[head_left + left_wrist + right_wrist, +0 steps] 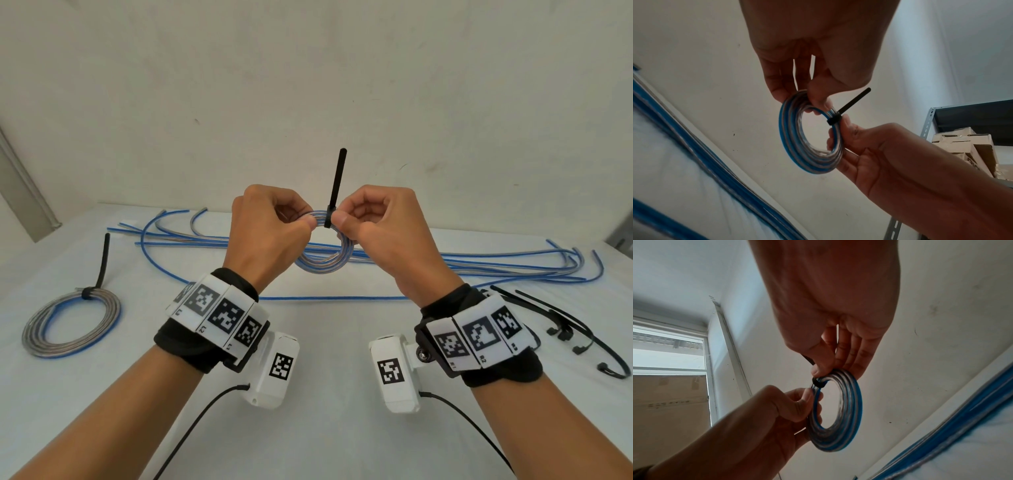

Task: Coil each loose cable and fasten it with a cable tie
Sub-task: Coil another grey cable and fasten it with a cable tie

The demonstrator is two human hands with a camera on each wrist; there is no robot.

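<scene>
Blue-and-clear cable, wound into a finished coil (pixel 72 322), lies on the white table (pixel 325 342) at about 9 o'clock, bound by a black tie whose tail sticks upward. Behind it, from 10 o'clock across to 3 o'clock, the loose cables (pixel 479 267) sprawl over the far part of the table in long curves.

At the centre, held up above the table, the left hand (pixel 267 233) pinches the top of a small coil (pixel 322 260) between thumb and curled fingers, just left of a black cable tie (pixel 334 192). That tie wraps the top of the small coil, and its free tail stands nearly upright. In the left wrist view, the tie's head sits on the strands between the two thumbs.

The right hand (pixel 380 229) pinches the same coil just right of the tie, thumb tip pressed beside the tie's head and the other fingers curled behind the strands; the right wrist view shows them lying along the coil's outer edge.

At 3 o'clock, near the right wrist, spare cable ties (pixel 561 329) lie in a loose black bunch on the table.
</scene>
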